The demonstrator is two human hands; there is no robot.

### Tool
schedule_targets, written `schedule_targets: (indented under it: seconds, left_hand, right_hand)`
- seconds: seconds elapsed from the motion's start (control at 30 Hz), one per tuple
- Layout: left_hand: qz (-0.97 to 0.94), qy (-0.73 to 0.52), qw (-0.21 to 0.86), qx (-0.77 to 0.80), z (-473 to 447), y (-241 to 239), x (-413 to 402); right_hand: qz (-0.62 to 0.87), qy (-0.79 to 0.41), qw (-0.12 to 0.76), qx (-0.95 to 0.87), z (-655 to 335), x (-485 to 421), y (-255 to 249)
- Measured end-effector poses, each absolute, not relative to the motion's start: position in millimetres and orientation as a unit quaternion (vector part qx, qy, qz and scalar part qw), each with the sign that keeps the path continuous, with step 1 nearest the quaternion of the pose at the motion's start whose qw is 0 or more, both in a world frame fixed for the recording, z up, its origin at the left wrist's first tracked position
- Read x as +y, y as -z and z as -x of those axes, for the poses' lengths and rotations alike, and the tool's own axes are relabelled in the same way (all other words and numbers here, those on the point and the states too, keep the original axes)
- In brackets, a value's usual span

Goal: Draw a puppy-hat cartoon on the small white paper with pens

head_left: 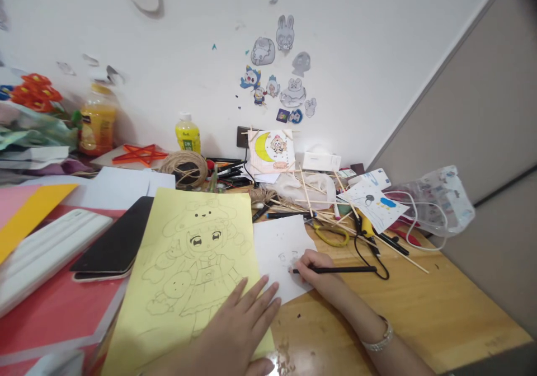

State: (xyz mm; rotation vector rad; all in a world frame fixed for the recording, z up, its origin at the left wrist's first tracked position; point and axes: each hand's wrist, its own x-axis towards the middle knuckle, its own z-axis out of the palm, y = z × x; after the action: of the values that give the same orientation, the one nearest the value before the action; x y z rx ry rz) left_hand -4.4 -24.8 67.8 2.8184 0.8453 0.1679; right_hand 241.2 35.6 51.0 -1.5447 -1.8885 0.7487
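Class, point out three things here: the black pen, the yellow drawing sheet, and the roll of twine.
black pen (335, 269), head view, middle of its barrel.
yellow drawing sheet (184, 286), head view, its sketched centre.
roll of twine (184, 166), head view, coil's upper edge.

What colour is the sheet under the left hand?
Pale yellow sheet with a pencil cartoon drawing, under the left hand; head view.

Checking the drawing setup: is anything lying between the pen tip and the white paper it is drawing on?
Nothing visible does. The right hand holds the black pen with its tip on the white paper. The left hand rests on the yellow sheet beside it.
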Motion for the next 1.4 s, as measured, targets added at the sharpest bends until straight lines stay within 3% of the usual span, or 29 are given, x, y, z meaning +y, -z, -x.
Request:
schedule_targets:
  seconds: [1.4]
  left_hand:
    - [-0.949, -0.081, 0.109, 0.285, 6.4, -64.4, -24.7]
  right_hand:
    - [0.586, -0.270, 0.338, -0.685, -246.8, 33.9, -53.3]
